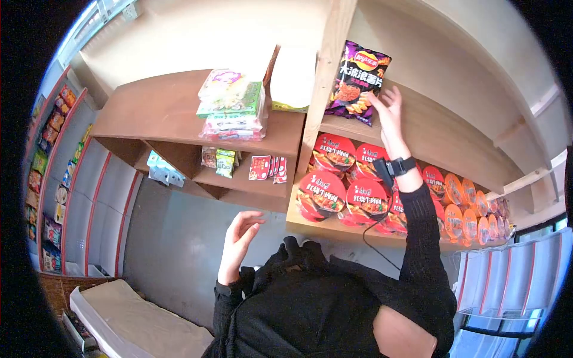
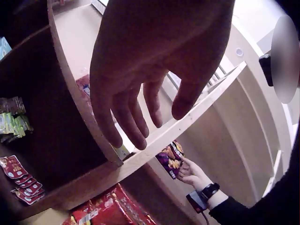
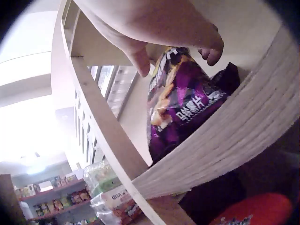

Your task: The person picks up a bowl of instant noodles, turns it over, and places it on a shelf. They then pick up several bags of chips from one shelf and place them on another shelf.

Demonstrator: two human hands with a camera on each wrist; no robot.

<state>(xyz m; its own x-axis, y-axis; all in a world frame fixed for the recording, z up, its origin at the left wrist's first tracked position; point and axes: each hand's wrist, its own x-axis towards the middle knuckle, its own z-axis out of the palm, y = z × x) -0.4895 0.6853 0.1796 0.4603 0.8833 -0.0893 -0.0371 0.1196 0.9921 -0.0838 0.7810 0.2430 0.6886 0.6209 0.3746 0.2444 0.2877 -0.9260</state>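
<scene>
A purple and black bag of potato chips (image 1: 358, 83) stands upright on the upper shelf, leaning against the upright post. My right hand (image 1: 391, 113) is at the bag's right side, fingers spread and thumb side toward its front. From the right wrist, the hand (image 3: 173, 33) arches over the purple chip bag (image 3: 183, 98), thumb to one side of it and fingertips to the other. My left hand (image 1: 239, 241) hangs over the floor in front of the shelves, holding nothing. Its fingers (image 2: 122, 117) are loosely bent in the left wrist view.
Red instant noodle tubs (image 1: 322, 194) fill the shelf below the chip bag, with orange-lidded tubs (image 1: 453, 221) farther right. Stacked clear-wrapped packets (image 1: 233, 107) lie on the brown shelf top (image 1: 155, 110). A wooden post (image 1: 319, 77) divides the two shelf units. A cable hangs from the right wrist.
</scene>
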